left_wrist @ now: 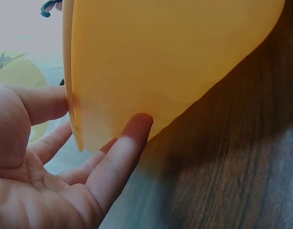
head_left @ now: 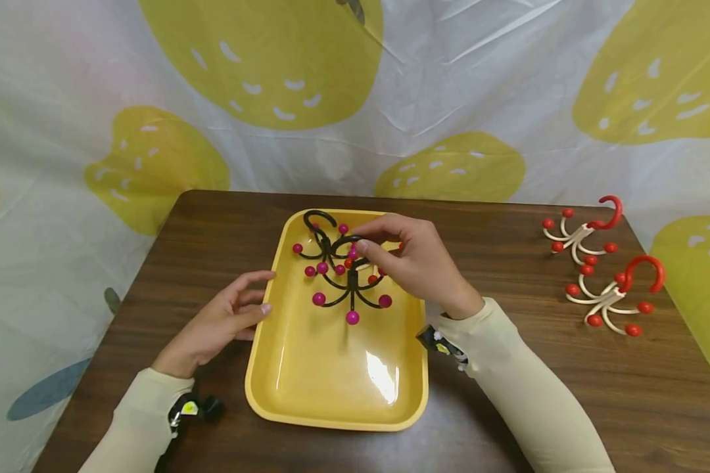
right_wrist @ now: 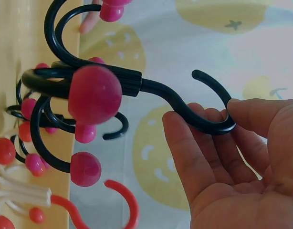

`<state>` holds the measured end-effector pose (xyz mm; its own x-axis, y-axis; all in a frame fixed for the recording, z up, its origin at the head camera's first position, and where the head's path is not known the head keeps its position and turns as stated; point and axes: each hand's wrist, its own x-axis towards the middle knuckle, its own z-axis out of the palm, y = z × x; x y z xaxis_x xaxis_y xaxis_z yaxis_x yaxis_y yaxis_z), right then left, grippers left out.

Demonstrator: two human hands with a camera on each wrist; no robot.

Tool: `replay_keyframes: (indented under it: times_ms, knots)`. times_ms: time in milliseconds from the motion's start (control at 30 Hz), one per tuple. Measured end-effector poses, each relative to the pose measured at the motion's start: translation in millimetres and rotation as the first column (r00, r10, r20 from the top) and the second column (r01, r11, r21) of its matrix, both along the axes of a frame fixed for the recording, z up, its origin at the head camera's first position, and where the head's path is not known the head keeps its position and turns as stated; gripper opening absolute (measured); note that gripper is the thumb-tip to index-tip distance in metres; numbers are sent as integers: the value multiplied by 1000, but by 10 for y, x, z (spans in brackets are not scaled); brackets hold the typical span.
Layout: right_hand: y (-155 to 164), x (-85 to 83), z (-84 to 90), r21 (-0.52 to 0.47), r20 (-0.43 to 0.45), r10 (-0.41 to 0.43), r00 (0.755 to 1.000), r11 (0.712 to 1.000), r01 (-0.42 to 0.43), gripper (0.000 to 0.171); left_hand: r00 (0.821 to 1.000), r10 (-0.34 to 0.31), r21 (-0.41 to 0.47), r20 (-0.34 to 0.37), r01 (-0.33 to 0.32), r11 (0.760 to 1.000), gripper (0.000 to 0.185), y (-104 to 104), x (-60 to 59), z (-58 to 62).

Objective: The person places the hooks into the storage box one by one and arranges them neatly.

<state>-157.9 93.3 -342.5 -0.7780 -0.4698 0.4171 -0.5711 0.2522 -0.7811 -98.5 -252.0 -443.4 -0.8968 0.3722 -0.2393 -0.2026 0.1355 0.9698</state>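
Observation:
My right hand [head_left: 411, 259] pinches the hook of a black swivel hanger [head_left: 352, 281] whose curved arms end in pink balls. That hanger hangs above the yellow tray [head_left: 319, 374], and in the right wrist view its black hook [right_wrist: 211, 126] lies between thumb and fingers. Beneath it, toward the tray's far end, sit another black hanger [head_left: 325, 246] with pink balls and a white one with a red hook [right_wrist: 130, 205], partly hidden by my right hand. With fingers fairly straight, my left hand [head_left: 219, 322] touches the tray's left rim and outer wall [left_wrist: 137, 62].
Two white hangers with red hooks and red balls, one farther back [head_left: 586, 230] and one nearer [head_left: 606, 301], rest at the right side of the brown wooden table [head_left: 497, 394]. A lemon-patterned curtain [head_left: 449, 79] hangs behind the table.

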Motion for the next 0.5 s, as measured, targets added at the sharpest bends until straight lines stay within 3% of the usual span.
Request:
replay_keyframes:
  times_ms: [167, 333, 500]
  knots:
    - [-115, -19, -34, 4, -30, 12, 999, 1000, -11, 17, 1000, 1, -12, 4, -1, 1000, 63, 3, 8, 3]
    - [-208, -31, -60, -45, 6, 41, 999, 998, -41, 17, 1000, 0, -24, 1, 0, 1000, 63, 2, 10, 16]
    - [-302, -43, -90, -30, -8, 78, 997, 996, -78, 17, 1000, 0, -20, -1, 0, 1000, 62, -7, 2, 22]
